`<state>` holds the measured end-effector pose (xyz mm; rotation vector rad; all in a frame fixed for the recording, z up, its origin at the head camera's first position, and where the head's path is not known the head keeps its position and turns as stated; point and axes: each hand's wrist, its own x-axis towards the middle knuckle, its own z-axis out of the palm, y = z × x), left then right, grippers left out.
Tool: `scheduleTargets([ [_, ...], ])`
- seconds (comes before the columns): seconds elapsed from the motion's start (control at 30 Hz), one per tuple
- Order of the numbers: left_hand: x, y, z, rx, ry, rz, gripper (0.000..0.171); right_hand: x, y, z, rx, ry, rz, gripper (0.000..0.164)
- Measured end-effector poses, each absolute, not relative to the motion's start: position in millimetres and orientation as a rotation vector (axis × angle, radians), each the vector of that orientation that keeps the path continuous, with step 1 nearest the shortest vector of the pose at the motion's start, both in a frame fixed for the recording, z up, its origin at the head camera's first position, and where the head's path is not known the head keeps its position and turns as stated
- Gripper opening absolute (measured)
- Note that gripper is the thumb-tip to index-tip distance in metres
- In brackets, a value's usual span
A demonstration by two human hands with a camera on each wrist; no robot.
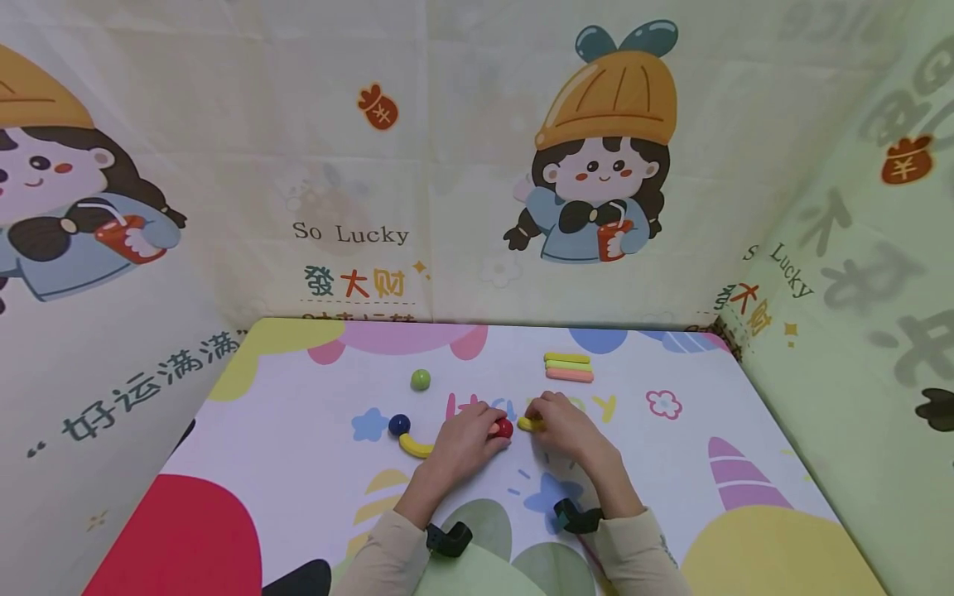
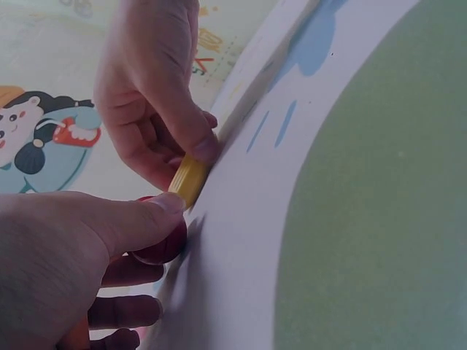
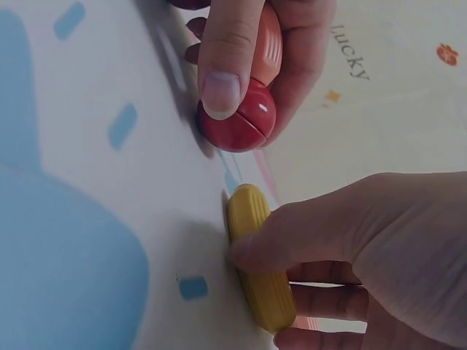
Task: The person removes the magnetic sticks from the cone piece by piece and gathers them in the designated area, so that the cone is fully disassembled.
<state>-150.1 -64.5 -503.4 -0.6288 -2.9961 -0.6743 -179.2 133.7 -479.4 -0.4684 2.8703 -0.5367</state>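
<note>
My left hand (image 1: 465, 439) pinches a glossy red ball (image 3: 237, 130) between thumb and fingers. An orange ribbed stick (image 3: 269, 47) meets that ball inside the grasp. Just to its right, my right hand (image 1: 570, 428) holds a yellow ribbed stick (image 3: 252, 208) by thumb and fingers, low over the table. In the right wrist view a small gap separates the stick's end from the ball. Left of the left hand lie a dark blue ball (image 1: 399, 425) and a curved yellow stick (image 1: 415, 448) touching it; the stick's far end is hidden behind the hand.
A green ball (image 1: 421, 380) sits farther back on the patterned table (image 1: 298, 430). Back right, a yellow stick (image 1: 567, 358), a lime stick (image 1: 568, 366) and a salmon-pink stick (image 1: 570, 376) lie side by side. Printed cloth walls (image 1: 462, 165) stand behind and beside the table.
</note>
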Motion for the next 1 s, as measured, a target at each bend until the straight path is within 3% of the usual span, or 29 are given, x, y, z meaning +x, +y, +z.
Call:
scheduleTargets([
  [0.6,-148,-65,-501,-0.625,-2.989,-0.686,0.048,-183,139,-483,-0.416,2.937,-0.558,0.019],
  [1.0,-149,-66,-504,-0.650,-2.965,-0.669,0.046,-192,156,-488,-0.138,3.049,-0.665,0.028],
])
